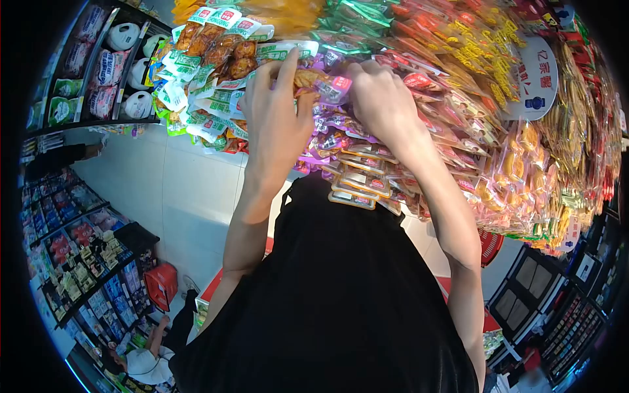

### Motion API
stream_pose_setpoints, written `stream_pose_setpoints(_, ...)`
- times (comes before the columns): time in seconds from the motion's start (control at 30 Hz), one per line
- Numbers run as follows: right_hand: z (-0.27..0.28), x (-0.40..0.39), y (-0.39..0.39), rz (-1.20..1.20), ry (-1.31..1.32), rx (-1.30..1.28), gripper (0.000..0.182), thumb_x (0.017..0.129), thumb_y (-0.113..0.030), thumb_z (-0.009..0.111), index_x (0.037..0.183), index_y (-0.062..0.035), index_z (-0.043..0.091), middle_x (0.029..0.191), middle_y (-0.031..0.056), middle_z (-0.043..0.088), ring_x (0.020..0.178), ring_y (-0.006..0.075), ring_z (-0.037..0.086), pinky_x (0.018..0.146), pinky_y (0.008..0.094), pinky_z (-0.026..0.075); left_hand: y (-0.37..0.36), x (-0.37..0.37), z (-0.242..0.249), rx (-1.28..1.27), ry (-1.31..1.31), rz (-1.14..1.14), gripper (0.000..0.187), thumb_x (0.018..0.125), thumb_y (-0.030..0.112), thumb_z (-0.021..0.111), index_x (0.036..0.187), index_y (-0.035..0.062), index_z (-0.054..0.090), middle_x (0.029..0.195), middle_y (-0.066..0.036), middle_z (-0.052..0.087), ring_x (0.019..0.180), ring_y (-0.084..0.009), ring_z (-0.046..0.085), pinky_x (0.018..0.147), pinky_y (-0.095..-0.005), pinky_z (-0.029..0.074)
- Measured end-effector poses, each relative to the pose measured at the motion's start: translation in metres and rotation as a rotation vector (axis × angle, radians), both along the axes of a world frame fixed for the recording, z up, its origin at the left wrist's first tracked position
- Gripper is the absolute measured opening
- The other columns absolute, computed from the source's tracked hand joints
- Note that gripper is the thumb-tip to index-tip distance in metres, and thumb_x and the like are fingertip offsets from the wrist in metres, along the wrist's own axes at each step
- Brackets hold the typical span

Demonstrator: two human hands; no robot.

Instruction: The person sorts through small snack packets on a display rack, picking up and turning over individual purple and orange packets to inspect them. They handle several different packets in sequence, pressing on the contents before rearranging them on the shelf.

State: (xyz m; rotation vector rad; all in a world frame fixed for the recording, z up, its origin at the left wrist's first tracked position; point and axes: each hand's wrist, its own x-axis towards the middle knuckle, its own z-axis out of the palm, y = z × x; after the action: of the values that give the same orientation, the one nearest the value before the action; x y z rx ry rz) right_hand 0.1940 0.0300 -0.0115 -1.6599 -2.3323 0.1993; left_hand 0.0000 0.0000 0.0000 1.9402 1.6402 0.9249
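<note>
A small purple-edged snack packet (322, 85) with a brown filling lies between my two hands, over a pile of similar purple packets (327, 141). My right hand (383, 98) is closed, its curled fingers at the packet's right end. At the other end is my left hand (278, 108), its index finger stretched upward and its thumb apart from it, beside the packet. Green-and-white packets (209, 105) of brown round food are heaped left of my left hand. Red-labelled clear packets (445, 111) are stacked right of my right hand.
Flat trays with yellow rims (360, 183) stick out at the display's front edge. A round white sign (538, 77) stands among the packets at right. Shelves (98, 268) line the left side, with a red basket (161, 286) and a person (147, 360) near them.
</note>
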Motion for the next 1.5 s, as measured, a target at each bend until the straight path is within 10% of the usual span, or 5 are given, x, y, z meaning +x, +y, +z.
stream_pose_setpoints(0.43, -0.018, 0.015, 0.004, 0.035, 0.154, -0.051, 0.035, 0.091, -0.024, 0.076, 0.12, -0.004, 0.071, 0.112, 0.0188, 0.072, 0.11, 0.0416, 0.066, 0.1, 0.049, 0.05, 0.034, 0.03, -0.021, 0.255, 0.271, -0.026, 0.048, 0.085, 0.031, 0.083, 0.131, 0.0231, 0.073, 0.118, -0.01, 0.057, 0.113, -0.0324, 0.05, 0.093, -0.0501, 0.039)
stream_pose_setpoints(0.7, -0.024, 0.011, -0.001, -0.032, 0.202, -0.026, 0.046, 0.087, -0.021, 0.08, 0.128, -0.0053, 0.068, 0.117, 0.0198, 0.072, 0.109, 0.0416, 0.065, 0.099, 0.0494, 0.051, 0.049, 0.018, -0.03, 0.302, 0.1, -0.166, 0.047, 0.082, 0.0, 0.077, 0.127, 0.0118, 0.072, 0.116, -0.015, 0.06, 0.106, -0.0366, 0.061, 0.092, -0.0459, 0.05)
stream_pose_setpoints(1.2, -0.027, 0.002, -0.004, -0.088, 0.145, 0.054, 0.046, 0.081, -0.006, 0.077, 0.126, -0.0134, 0.072, 0.127, 0.015, 0.069, 0.111, 0.0409, 0.063, 0.099, 0.0482, 0.052, 0.053, 0.004, -0.031, 0.181, 0.032, -0.279, 0.019, 0.083, -0.011, 0.063, 0.097, 0.0014, 0.065, 0.094, -0.019, 0.063, 0.089, -0.042, 0.064, 0.078, -0.0481, 0.052)
stream_pose_setpoints(1.5, -0.021, -0.004, -0.012, -0.115, 0.169, 0.194, 0.021, 0.087, -0.018, 0.077, 0.105, -0.0065, 0.078, 0.118, 0.0137, 0.069, 0.109, 0.0359, 0.063, 0.095, 0.0464, 0.052, 0.042, -0.008, -0.021, 0.064, -0.02, -0.4, 0.037, 0.087, -0.01, 0.061, 0.123, -0.0006, 0.063, 0.113, -0.024, 0.067, 0.106, -0.0456, 0.065, 0.093, -0.0487, 0.052)
